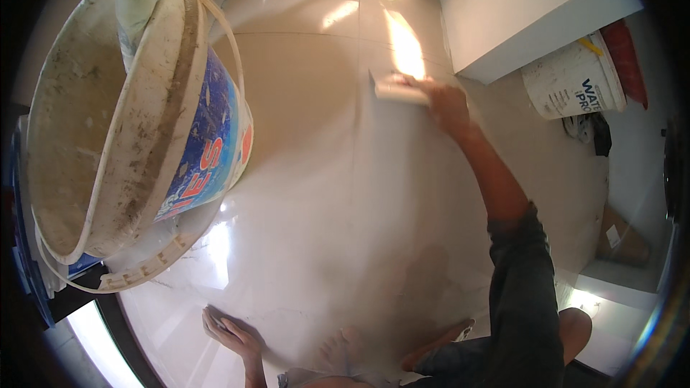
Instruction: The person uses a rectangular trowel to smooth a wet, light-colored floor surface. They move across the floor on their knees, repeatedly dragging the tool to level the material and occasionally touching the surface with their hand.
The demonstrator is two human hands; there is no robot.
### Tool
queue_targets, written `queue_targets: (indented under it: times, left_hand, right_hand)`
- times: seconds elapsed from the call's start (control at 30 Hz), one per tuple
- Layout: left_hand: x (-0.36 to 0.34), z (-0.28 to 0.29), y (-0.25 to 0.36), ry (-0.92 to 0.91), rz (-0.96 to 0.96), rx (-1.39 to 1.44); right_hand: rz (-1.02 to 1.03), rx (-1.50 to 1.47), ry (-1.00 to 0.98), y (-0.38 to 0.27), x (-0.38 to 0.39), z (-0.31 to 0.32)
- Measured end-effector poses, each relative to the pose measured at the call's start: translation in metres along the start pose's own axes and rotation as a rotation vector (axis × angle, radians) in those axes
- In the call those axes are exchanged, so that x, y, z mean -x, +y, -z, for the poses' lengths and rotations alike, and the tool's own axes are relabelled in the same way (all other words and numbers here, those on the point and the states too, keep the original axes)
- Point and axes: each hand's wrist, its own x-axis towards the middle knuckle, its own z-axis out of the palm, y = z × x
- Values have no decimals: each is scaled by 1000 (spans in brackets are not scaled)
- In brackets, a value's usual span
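My right hand (447, 104) is stretched far forward over the tiled floor (309, 172). Its fingers are wrapped round a wide scraper (401, 92) with a pale straight edge and a thin dark side, low over or on the tiles; some blur hides whether it touches. At the lower left, my left hand (233, 334) is closed near the floor. Something small and greyish shows between its thumb and fingers, too small to name. A large white bucket (133, 144) with a blue label fills the left side, its inside smeared and a pale rolled tube standing at its rim.
A white block or cabinet (532, 14) juts out at the upper right. Beside it, another white bucket (575, 82) has a red thing behind it. Brown cardboard (622, 237) lies at the right. Bare feet (341, 348) rest on the tiles close to me. Sunlight glares on the floor.
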Motion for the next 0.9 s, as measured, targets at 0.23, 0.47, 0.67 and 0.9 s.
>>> queue_targets:
  times: [0.23,0.47,0.67,0.9]
  left_hand:
    - [-1,-5,-1,-22,40,18]
    - [-1,-15,-5,-42,18,10]
    - [1,-1,1,8,57,43]
    - [-2,-12,3,-46,21,73]
  right_hand:
    - [66,-56,97,2,-1,-7]
    - [5,147,-33,64,-41,-4]
    - [105,-79,86,17,-2,-8]
    - [114,125,75,86,-28,-14]
